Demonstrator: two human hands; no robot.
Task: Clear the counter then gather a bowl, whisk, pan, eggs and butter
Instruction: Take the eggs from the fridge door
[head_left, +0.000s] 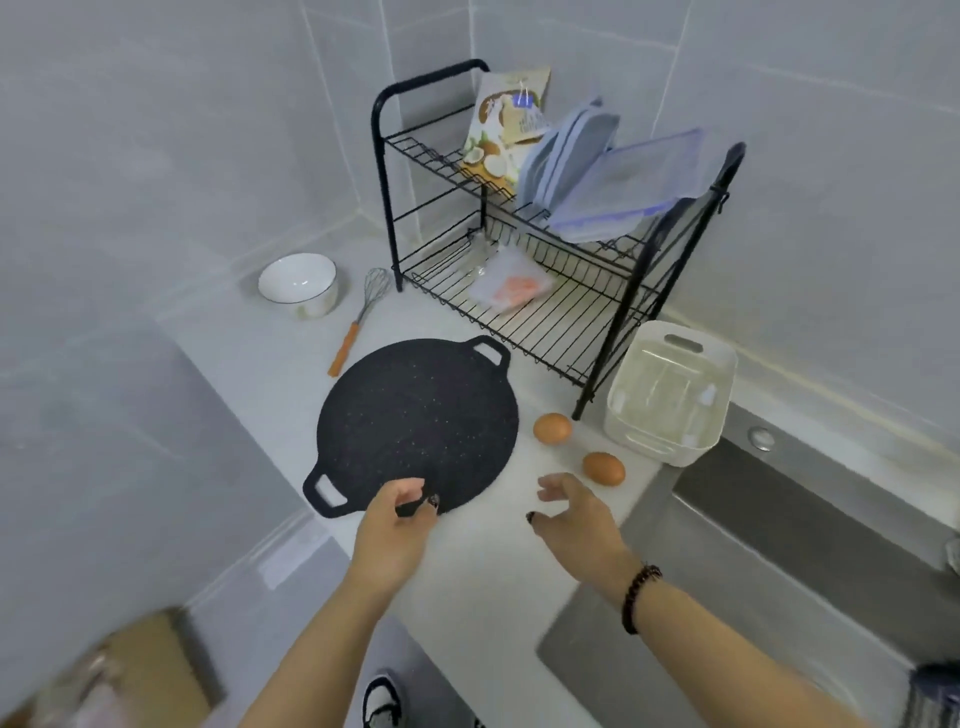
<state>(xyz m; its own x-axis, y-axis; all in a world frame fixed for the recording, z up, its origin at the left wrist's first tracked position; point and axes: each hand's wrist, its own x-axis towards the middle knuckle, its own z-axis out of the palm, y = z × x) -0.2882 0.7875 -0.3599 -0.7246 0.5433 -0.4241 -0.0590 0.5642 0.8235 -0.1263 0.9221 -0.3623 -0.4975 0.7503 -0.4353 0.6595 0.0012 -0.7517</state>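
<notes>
Grey-tiled walls meet in a corner at upper centre of the frame; a pale counter (291, 384) runs from that corner toward lower centre, with a steel sink (779, 566) at lower right. Pan (415, 423): black, round, flat on the counter at centre, its two loop handles pointing to upper right and lower left. Whisk (361, 317): lying flat above the pan, wire head toward the upper right, orange handle toward the lower left. Bowl (298, 283): white, upright, left of the whisk, near the wall. Eggs: one (552, 428) just right of the pan, another (603, 467) lower right of it, apart. Rack (519, 291): black wire, two tiers, holding a printed packet (501, 130), blue lids (613, 182) and a blurred clear bag (511, 286). White basket (670, 392) beside the sink. Left hand (397, 525): fingers loosely curled over the pan's near edge, grasping nothing visible; contact uncertain. Right hand (576, 514): relaxed, released, near the second egg, bead bracelet (640, 597) on the wrist. Lower-left corner: blurred cardboard box (150, 670), cut off.
</notes>
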